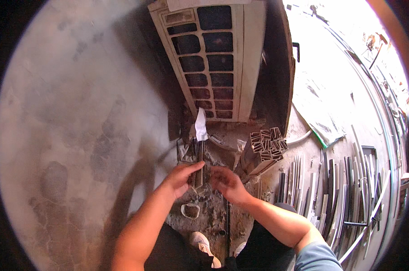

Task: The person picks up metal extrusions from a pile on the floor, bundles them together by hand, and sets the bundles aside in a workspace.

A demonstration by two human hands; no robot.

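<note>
My left hand [181,179] is closed at the lower part of a narrow grey-brown strip [200,156], its thumb lying across the strip. Fingers on the far side of that hand are partly hidden. Just to the right, my right hand [229,183] hovers with bent, motion-smeared fingers; whether anything is in them cannot be made out. Beyond the strip's upper end is a crumpled white piece of cloth or paper [201,125].
A grimy cream slatted unit [240,58] stands ahead, beside a pale wall [69,113]. A bundle of brown hollow profiles [263,151] is at the right. Many long strips [335,185] lie farther right, near a plastic sheet [324,122]. A white ring-shaped scrap [184,211] lies on the dirty floor.
</note>
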